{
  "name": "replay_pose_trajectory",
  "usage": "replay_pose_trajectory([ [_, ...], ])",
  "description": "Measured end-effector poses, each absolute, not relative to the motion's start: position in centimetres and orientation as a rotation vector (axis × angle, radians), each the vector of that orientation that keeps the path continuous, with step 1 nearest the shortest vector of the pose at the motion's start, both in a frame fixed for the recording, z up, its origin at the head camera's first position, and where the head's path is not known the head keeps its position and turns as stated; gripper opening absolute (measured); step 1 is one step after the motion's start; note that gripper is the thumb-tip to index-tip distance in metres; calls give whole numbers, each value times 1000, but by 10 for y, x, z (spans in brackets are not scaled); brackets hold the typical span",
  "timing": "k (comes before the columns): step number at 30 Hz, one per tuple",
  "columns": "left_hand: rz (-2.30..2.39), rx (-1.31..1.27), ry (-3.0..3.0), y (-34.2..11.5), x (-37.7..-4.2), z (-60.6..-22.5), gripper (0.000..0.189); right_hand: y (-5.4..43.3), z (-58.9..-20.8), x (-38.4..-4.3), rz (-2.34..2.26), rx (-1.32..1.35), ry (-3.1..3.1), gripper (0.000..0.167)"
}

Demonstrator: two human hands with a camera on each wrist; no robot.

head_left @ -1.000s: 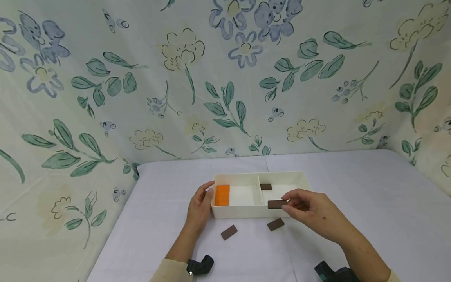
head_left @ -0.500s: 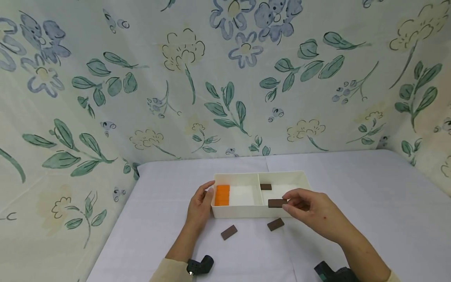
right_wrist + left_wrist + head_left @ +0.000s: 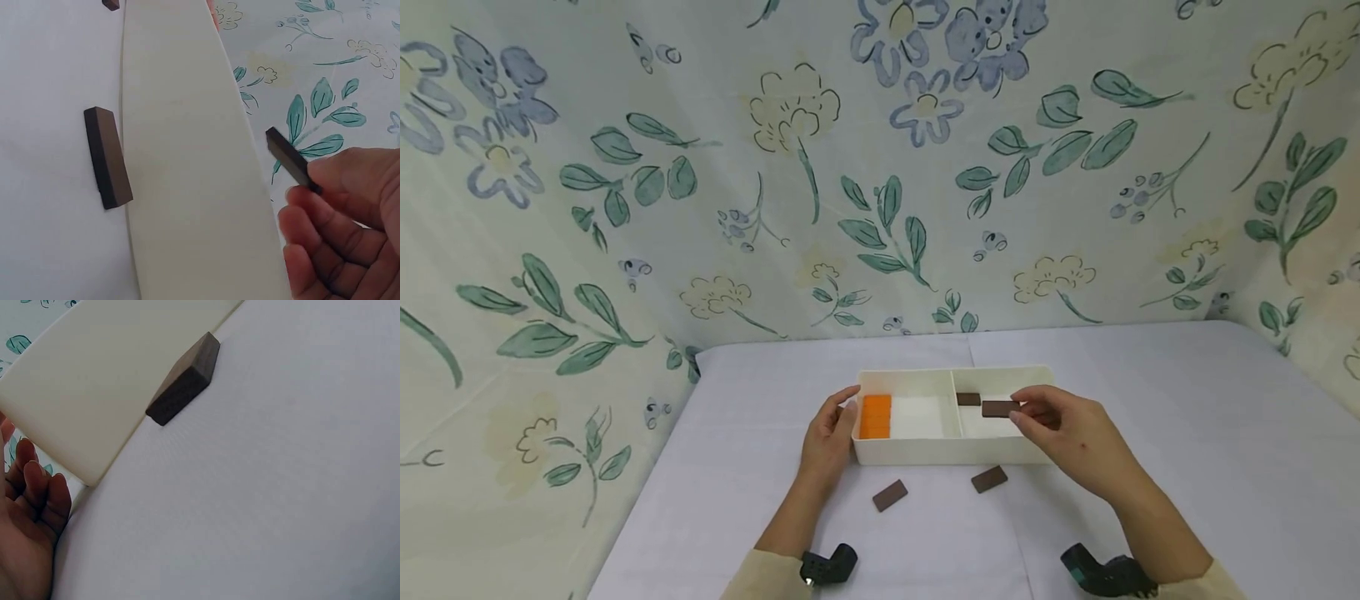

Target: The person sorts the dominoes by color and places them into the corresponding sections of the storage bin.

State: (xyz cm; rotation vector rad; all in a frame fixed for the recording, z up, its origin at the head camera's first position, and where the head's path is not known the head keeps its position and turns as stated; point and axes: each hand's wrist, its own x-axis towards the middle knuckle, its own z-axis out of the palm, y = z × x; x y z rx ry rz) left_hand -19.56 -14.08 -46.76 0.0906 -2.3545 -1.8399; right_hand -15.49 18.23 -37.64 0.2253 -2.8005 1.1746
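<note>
My right hand pinches one end of a brown rectangular block between thumb and fingers, above the right compartment of a white two-part box. In the right wrist view the pinched block tilts above the rim. Another brown block lies by the divider. Several orange blocks line the left end of the left compartment. My left hand rests at the box's left end, its index fingertip at the rim; in the left wrist view its other fingers are loosely bent beside the end wall.
Two more brown blocks lie on the white cloth in front of the box, one to the left and one to the right. The white-covered table meets a floral curtain behind and at both sides.
My right hand has carried the brown block away from me and slightly right, from over the front wall to farther inside the right compartment's outline. The left hand stays at the box.
</note>
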Motion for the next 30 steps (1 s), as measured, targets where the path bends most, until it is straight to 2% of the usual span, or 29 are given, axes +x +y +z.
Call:
replay_pose_trajectory([
  [15, -1866, 102, -2354, -143, -198, -469, 33, 161, -392, -208, 961, 258, -3117, 26],
  [20, -1862, 82, -2350, -141, -196, -468, 32, 161, -395, -209, 901, 224, -3133, 30],
  [30, -1846, 99, -2351, -140, -196, -467, 32, 157, -395, -211, 1062, 450, -3132, 26],
])
